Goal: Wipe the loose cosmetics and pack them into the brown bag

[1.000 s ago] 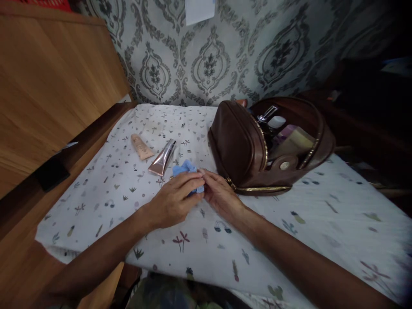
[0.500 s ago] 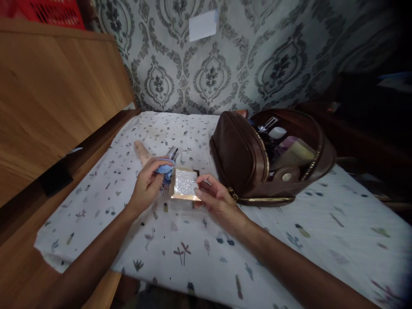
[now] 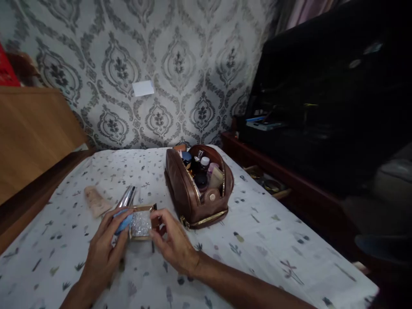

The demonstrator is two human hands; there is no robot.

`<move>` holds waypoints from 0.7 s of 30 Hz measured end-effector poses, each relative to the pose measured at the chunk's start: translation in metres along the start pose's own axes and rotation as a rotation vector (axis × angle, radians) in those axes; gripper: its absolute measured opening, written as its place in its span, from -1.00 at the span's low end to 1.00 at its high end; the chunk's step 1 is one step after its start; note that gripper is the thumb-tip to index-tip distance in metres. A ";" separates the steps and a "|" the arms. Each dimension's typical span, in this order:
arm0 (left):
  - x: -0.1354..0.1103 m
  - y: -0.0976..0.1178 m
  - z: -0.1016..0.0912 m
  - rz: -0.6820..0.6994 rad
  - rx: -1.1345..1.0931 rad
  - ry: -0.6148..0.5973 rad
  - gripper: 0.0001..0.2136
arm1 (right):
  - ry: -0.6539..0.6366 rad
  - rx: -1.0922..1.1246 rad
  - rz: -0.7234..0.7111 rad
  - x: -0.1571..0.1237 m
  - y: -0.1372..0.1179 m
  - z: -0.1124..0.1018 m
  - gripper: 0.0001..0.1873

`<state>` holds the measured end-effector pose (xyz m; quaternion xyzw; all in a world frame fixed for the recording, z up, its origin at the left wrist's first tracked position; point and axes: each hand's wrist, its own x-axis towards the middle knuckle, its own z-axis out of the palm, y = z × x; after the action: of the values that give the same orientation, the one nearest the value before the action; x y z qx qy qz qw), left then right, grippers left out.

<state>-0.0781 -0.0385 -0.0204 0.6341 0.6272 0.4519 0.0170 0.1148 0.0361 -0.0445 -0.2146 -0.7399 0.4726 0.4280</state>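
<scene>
My right hand (image 3: 176, 244) grips the right edge of a square compact case (image 3: 140, 225) with a glittery silver face and a gold rim. In my left hand (image 3: 104, 246) is a bunched blue cloth (image 3: 123, 222), which meets the left edge of the case. Just beyond the left hand lies a shiny silver cylinder (image 3: 126, 196), partly hidden by the fingers. A beige squeeze tube (image 3: 95, 201) rests on the patterned sheet farther left. Both hands are held low over the sheet, fingers closed.
A brown leather makeup bag (image 3: 180, 189) stands unzipped to the right, with several bottles and tubes inside. A wooden panel (image 3: 35, 133) borders the left side. Beyond the right edge of the white printed sheet (image 3: 257, 240) is an open drawer (image 3: 273, 186) below a large dark screen (image 3: 322, 103).
My view has swung right and up, so the bag and hands appear farther left. The cloth now overlaps the left edge of the compact case, which stays in my right hand.
</scene>
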 end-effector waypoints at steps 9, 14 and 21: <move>0.014 -0.009 0.005 -0.839 -0.659 0.134 -0.57 | -0.076 0.576 0.214 0.010 -0.003 0.000 -0.56; 0.012 0.001 0.018 -1.005 -0.804 0.199 -0.62 | -0.058 0.723 0.315 0.010 0.007 0.005 -0.22; 0.013 0.009 0.013 -0.843 -0.722 -0.063 -0.28 | -0.106 0.643 0.423 0.006 0.003 -0.001 -0.06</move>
<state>-0.0661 -0.0224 -0.0158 0.2955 0.6310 0.5731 0.4314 0.1120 0.0420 -0.0443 -0.1926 -0.5147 0.7685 0.3277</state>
